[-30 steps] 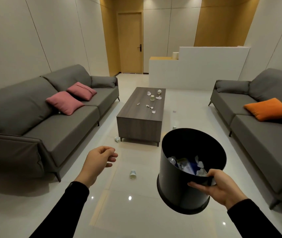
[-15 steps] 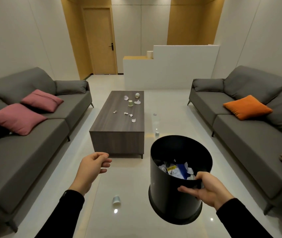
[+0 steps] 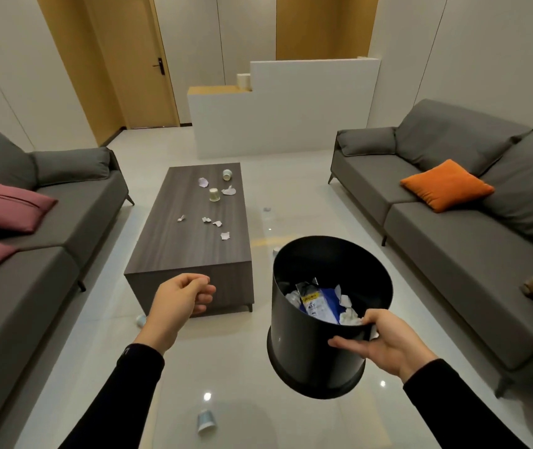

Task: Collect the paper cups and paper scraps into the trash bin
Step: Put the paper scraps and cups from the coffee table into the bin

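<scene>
My right hand (image 3: 385, 343) grips the near rim of a black trash bin (image 3: 310, 348), held tilted above the floor with paper and a blue wrapper inside. My left hand (image 3: 181, 298) hovers loosely curled and holds nothing, in front of the coffee table (image 3: 174, 247). On the table stand a paper cup (image 3: 214, 194), a tipped cup (image 3: 227, 174) and several white paper scraps (image 3: 224, 235). A cup (image 3: 206, 421) lies on the floor near me. Another cup (image 3: 141, 320) lies by the table's near left corner, and a third (image 3: 275, 251) peeks out behind the bin.
Grey sofas flank the room: the left one (image 3: 48, 254) with pink cushions, the right one (image 3: 453, 247) with an orange cushion (image 3: 446, 184). A white partition (image 3: 284, 111) and a wooden door (image 3: 142, 59) stand at the back. A small scrap (image 3: 267, 209) lies on the glossy floor.
The view has swung right and moved toward the coffee table. The bin stays in my right hand, and the floor cup now lies nearer my feet.
</scene>
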